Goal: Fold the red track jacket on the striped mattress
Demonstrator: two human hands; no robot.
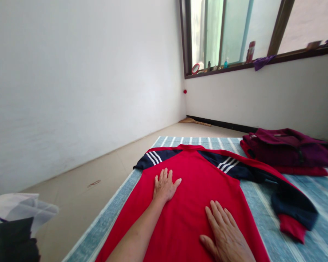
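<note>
A red jacket (186, 171) with navy shoulders and white stripes lies spread on a blue striped cloth (106, 218), its collar at the far end. Its right-hand sleeve (292, 207) stretches out over the cloth to a red cuff. The other sleeve shows only its upper part at the left shoulder; where the rest lies is hidden. On the upper left of the red body, my left hand (165, 187) rests flat with fingers spread. Closer to me, my right hand (224, 229) also lies flat on the fabric, thumb apart. Neither hand grips anything.
Folded maroon and red garments (287, 151) are stacked at the right. A white and dark bundle (13, 225) sits at the lower left. Beyond the cloth, a brown broom-like object (195, 121) lies on the floor by the wall. Bottles and a mirror (195, 68) stand on the windowsill.
</note>
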